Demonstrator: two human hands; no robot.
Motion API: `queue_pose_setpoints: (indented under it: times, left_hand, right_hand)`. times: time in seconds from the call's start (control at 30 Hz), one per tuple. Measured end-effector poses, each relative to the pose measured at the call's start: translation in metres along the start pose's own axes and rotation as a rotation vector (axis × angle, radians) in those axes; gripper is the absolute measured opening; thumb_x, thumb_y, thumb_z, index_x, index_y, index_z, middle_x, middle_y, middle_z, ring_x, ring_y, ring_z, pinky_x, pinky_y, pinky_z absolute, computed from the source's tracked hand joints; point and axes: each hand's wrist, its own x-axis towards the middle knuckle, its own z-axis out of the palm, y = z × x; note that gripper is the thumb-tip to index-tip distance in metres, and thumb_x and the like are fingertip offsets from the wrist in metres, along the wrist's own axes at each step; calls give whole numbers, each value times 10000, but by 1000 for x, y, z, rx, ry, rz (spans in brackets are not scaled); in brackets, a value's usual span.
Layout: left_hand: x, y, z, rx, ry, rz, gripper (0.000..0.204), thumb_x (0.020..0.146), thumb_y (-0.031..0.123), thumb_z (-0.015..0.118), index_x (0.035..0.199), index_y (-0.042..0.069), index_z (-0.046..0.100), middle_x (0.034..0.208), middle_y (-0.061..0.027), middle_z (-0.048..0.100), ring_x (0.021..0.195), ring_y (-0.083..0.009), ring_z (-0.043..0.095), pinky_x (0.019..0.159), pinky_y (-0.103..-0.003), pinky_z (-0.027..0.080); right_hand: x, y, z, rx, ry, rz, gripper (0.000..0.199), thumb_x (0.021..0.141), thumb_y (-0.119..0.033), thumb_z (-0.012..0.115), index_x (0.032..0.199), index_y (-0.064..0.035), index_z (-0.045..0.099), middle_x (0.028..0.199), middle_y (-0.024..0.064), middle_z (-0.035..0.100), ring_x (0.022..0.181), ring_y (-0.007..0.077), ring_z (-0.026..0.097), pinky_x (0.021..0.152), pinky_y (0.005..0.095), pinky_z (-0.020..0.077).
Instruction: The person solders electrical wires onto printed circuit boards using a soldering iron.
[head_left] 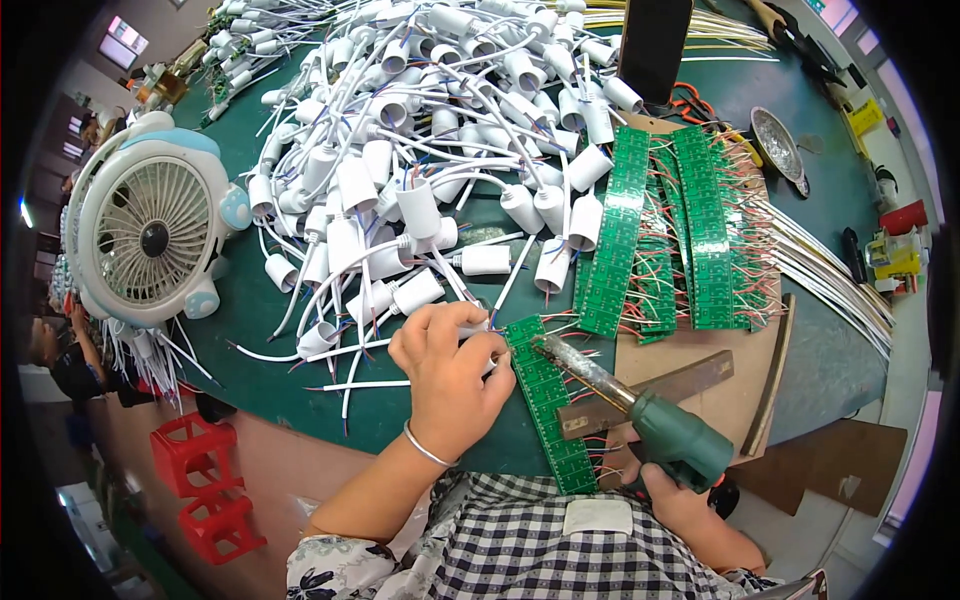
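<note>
My left hand (pixel 450 365) is closed, thumb and fingers pinched around a white lamp socket that they mostly hide, at the upper end of a green circuit board strip (pixel 537 385). In my right hand (pixel 675 500) is a soldering iron (pixel 680 440) with a dark green handle. Its metal barrel points up and left, and the tip is over the strip's upper end, close to my left fingers. Short red and white wires stick out along the strip's right edge. Across the strip and the brown board (pixel 650 355) lies a dark flat bar (pixel 650 393).
Many white lamp sockets (pixel 415 205) with cables are heaped beyond my hands. More wired green circuit boards (pixel 712 240) lie at right, near a metal dish (pixel 778 145) and a bundle of white cables (pixel 835 270). A fan (pixel 150 235) stands left; red stools (pixel 195 455) are below.
</note>
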Motion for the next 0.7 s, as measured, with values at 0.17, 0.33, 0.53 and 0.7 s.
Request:
queue_pose_setpoints:
  times: [0.17, 0.33, 0.53, 0.7]
  left_hand:
    - [1, -3, 0, -44, -20, -28, 100, 632, 122, 685, 708, 118, 620, 1111, -30, 522, 1115, -289, 398, 912, -449, 229]
    - [3, -3, -2, -73, -42, -46, 90, 630, 126, 678, 692, 117, 613, 1117, -34, 516, 1123, -288, 393, 916, -451, 228]
    - [3, -4, -2, -78, -50, -38, 90, 620, 125, 671, 680, 125, 605, 1110, -33, 512, 1119, -286, 393, 913, -452, 227]
    - [4, -5, -3, -93, -77, -43, 100, 608, 124, 674, 675, 133, 601, 1113, -33, 503, 1118, -282, 389, 909, -455, 228]
  right_hand:
    - [2, 0, 0, -228, -55, -54, 214, 781, -72, 636, 988, -20, 624, 876, 108, 638, 773, 247, 636, 703, 340, 503]
    - [0, -1, 6, -216, -14, -2, 244, 759, -61, 643, 1001, -24, 634, 924, 126, 644, 835, 282, 628, 759, 365, 491]
    - [0, -1, 8, -198, -3, 70, 274, 749, -53, 662, 1020, -23, 637, 957, 133, 643, 850, 288, 626, 778, 367, 485]
    - [-1, 4, 10, -222, 34, 63, 272, 755, -62, 676, 1021, -21, 640, 978, 132, 643, 888, 288, 620, 808, 365, 473]
